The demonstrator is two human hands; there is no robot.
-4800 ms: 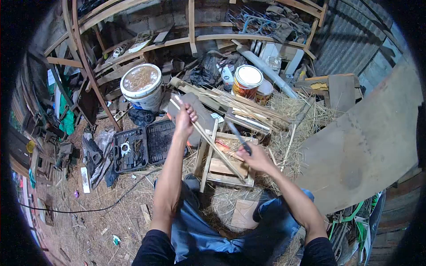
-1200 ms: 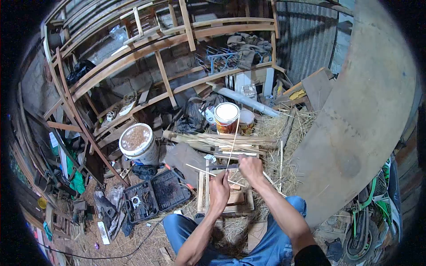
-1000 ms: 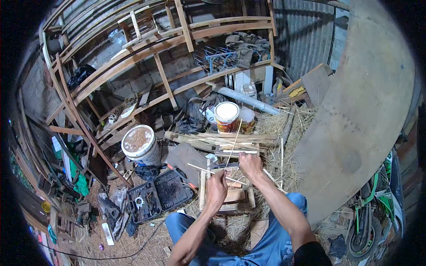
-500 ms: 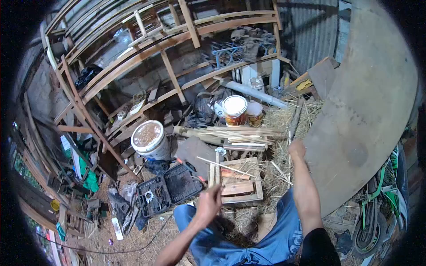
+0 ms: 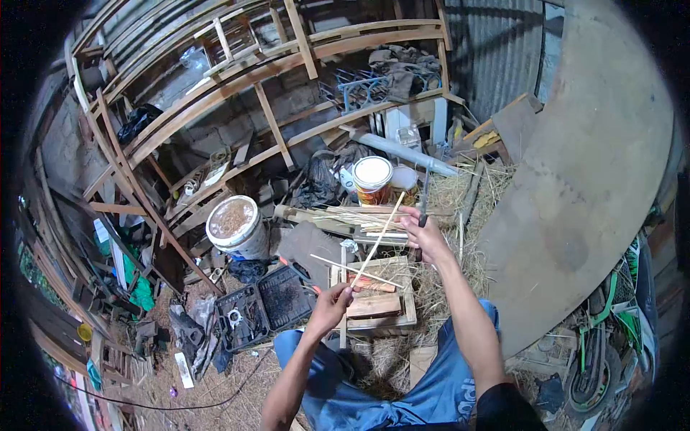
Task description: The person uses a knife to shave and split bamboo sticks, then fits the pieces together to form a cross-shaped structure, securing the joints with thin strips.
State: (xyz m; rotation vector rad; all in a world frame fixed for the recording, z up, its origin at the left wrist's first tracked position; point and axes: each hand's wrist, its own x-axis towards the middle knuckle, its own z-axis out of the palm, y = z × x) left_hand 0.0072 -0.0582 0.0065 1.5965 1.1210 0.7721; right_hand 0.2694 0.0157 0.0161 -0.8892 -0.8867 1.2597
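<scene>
A thin pale wooden strip (image 5: 378, 242) slants upward between my two hands. My left hand (image 5: 332, 307) is closed on its lower end. My right hand (image 5: 425, 235) is beside the upper part, holding a dark-handled tool (image 5: 423, 205), apparently a knife, with its blade pointing up. Below the strip lies a wooden frame (image 5: 410, 305) with a wood block (image 5: 374, 306) in it and another thin stick (image 5: 327, 261) across it. A bundle of thin strips (image 5: 338, 217) lies behind the frame.
Left of the frame is an open black tool case (image 5: 295, 298). Behind it stand a large bucket (image 5: 233, 224) and a white-lidded bucket (image 5: 373, 172). A big board (image 5: 582, 165) leans at the right, near a motorcycle wheel (image 5: 595, 381). Straw covers the floor.
My right hand has moved left toward the strip, and the upright tool now shows in it. The strip now shows clearly between my hands. My left hand has shifted slightly left and down.
</scene>
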